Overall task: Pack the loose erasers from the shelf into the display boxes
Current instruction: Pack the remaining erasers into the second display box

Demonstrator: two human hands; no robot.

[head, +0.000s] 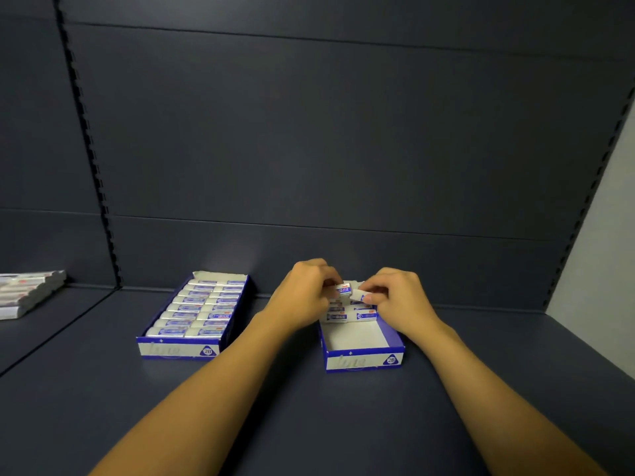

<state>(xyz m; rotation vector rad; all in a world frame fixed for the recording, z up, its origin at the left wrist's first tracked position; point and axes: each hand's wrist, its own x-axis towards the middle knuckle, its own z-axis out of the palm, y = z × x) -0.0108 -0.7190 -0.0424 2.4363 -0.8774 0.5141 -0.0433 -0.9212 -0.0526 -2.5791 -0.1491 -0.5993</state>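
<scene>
We pinch one eraser [343, 289] in our left hand [302, 293] and another eraser [358, 294] in our right hand [398, 297], long axes left-right, just above the half-filled box [360, 360], its empty near end below.

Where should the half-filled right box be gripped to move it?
Grip the right box by its two long side walls near the empty front end, coming from above: the walls there stand clear, while erasers and both hands crowd the back.

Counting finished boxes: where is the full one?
In the head view, the full display box sits on the shelf, left of the half-filled box.
</scene>
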